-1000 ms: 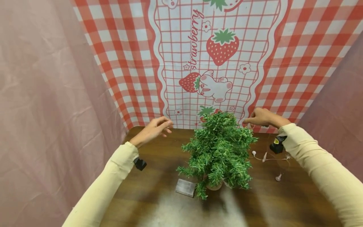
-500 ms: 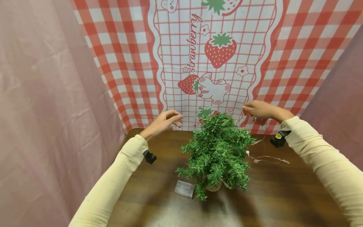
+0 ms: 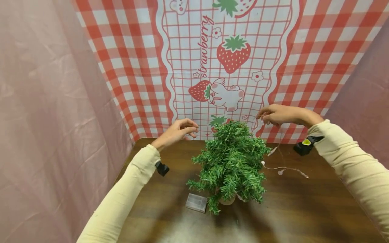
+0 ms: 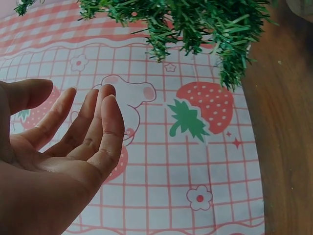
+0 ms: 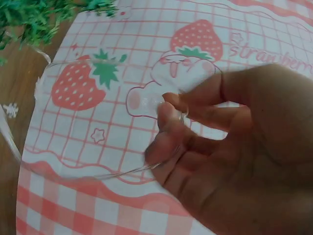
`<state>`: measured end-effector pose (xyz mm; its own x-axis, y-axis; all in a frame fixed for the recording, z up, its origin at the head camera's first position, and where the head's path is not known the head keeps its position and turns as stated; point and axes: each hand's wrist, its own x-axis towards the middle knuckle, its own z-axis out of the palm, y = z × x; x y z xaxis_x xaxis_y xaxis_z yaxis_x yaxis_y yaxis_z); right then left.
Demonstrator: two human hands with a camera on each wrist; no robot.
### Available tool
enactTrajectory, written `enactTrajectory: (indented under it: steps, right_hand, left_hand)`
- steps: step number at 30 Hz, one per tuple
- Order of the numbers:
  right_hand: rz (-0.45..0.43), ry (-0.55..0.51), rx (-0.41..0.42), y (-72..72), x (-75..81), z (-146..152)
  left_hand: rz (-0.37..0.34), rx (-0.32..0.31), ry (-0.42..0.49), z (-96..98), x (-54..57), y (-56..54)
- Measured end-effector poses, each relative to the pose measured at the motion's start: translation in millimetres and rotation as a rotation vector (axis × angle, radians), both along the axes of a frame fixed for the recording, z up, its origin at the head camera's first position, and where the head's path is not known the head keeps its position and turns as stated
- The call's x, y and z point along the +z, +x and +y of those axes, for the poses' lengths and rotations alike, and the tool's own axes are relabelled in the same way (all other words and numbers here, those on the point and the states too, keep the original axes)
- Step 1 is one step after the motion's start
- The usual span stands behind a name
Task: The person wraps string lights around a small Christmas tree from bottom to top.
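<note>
A small green artificial Christmas tree (image 3: 231,162) stands upright on the table. To its upper right, my right hand (image 3: 281,114) pinches a thin clear wire of a string of lights (image 5: 98,177) between thumb and fingertips, as the right wrist view shows. The wire loops from those fingers down toward the tree, and a small white snowflake-shaped piece (image 5: 11,110) shows near it. More of the light string (image 3: 285,168) lies right of the tree. My left hand (image 3: 176,133) hovers left of the treetop, palm up in the left wrist view (image 4: 73,147), fingers loosely bent and holding nothing.
A flat grey, see-through box (image 3: 196,202) lies on the brown wooden table (image 3: 158,216), just left of the tree's base. Behind the table hangs a strawberry-print cloth (image 3: 234,54). Pink curtains (image 3: 45,118) enclose the sides.
My right hand has risen and drawn the wire up, shifting the light string on the table. My left hand has moved right, closer to the treetop.
</note>
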<state>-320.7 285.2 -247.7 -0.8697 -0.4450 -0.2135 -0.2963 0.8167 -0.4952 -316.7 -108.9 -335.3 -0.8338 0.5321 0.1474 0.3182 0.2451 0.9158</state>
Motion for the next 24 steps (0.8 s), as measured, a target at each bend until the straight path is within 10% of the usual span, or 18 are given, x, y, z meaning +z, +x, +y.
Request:
enactTrajectory:
  steps: [3,14,24]
  right_hand:
    - [0.044,-0.066,-0.023,-0.7,3.7,3.9]
    - [0.749,0.139,0.024,-8.1,-6.8,7.0]
    - [0.707,-0.048,-0.117,-9.0,-1.4,-19.3]
  left_hand:
    - [-0.012,0.001,0.028,1.6,3.2,-1.3]
    - [-0.043,0.051,0.179,18.0,21.2,-14.5]
    - [-0.085,0.039,0.326,32.1,44.2,-27.9]
